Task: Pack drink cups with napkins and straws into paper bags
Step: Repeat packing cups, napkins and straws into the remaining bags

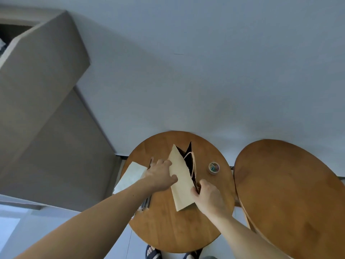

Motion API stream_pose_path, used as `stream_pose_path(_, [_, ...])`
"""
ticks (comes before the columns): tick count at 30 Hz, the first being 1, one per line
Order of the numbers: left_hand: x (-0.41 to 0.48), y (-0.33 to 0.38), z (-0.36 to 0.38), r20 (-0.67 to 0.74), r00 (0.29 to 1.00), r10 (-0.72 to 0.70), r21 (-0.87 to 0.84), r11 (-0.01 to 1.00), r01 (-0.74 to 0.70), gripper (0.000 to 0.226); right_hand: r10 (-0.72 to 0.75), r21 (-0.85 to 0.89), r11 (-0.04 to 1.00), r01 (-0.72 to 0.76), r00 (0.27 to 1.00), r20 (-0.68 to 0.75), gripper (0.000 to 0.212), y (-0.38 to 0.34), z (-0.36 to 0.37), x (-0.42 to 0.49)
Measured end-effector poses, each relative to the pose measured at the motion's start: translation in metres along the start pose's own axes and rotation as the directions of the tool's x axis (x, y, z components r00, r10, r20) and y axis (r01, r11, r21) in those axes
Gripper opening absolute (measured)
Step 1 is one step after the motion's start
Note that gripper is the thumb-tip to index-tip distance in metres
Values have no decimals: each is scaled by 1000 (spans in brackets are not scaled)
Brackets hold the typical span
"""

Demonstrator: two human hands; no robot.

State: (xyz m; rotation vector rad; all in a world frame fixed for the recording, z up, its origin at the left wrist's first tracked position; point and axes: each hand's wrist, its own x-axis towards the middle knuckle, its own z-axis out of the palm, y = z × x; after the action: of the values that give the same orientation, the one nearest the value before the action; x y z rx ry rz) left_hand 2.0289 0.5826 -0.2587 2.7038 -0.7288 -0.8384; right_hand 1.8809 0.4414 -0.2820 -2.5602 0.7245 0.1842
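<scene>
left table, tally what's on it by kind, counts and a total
paper bag: 1
pile of pale sheets: 1
bundle of dark straws, partly hidden: 1
round tin of clips: 1
total: 4

Plain home-like room: two round wooden tables [177, 232], white wall [205, 71], grey panels [46, 90], sandalled feet [153, 254].
</scene>
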Motion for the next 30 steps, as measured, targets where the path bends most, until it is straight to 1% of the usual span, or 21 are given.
stream_pose_path(1, [2,1,4,0,1000,-2,9,1000,2,67,9,36,999,-10,999,33,36,2,0,0])
stream_pose_path(4, [6,8,13,9,1000,-20,2,1000,20,69,16,113,993,-30,992,122,69,7,-5,5])
stream_pose_path(5, [8,10,15,19,999,-31,1,1000,31,72,8,129,991,-25,991,131,75,8,-8,9])
stream_pose_path(6, [9,13,18,33,998,-47,1,999,47,76,6,133,991,-23,992,129,77,9,-12,12])
stream_pose_path(8, [10,18,21,68,993,-92,-18,995,94,84,12,101,995,-23,994,110,71,12,-20,23])
stream_pose_path(13, [16,42,27,156,971,-180,-151,967,203,112,32,114,992,-48,990,134,36,17,-27,49])
stream_pose_path(15, [16,52,33,164,964,-209,-161,958,235,116,42,91,994,-56,988,151,24,18,-29,56])
stream_pose_path(17, [16,62,38,134,954,-268,-138,948,285,107,29,60,997,-40,983,181,18,22,-30,63])
stream_pose_path(20, [18,73,41,31,923,-384,-141,912,384,67,-36,24,999,32,975,220,13,28,-28,70])
stream_pose_path(21, [19,74,41,-9,913,-409,-144,904,403,55,-44,1,999,45,976,213,14,29,-28,71])
stream_pose_path(23, [21,70,39,-55,895,-443,-137,891,433,40,-43,-41,998,51,983,181,18,33,-30,72])
stream_pose_path(26, [22,54,36,-68,861,-505,-117,861,496,15,-21,-99,995,35,990,138,20,42,-37,72])
stream_pose_path(28, [22,42,34,-60,853,-518,-87,854,513,14,-1,-115,993,15,993,119,22,48,-40,73])
stream_pose_path(30, [21,30,30,-64,862,-504,-14,864,504,12,26,-122,992,-13,994,103,21,53,-42,73])
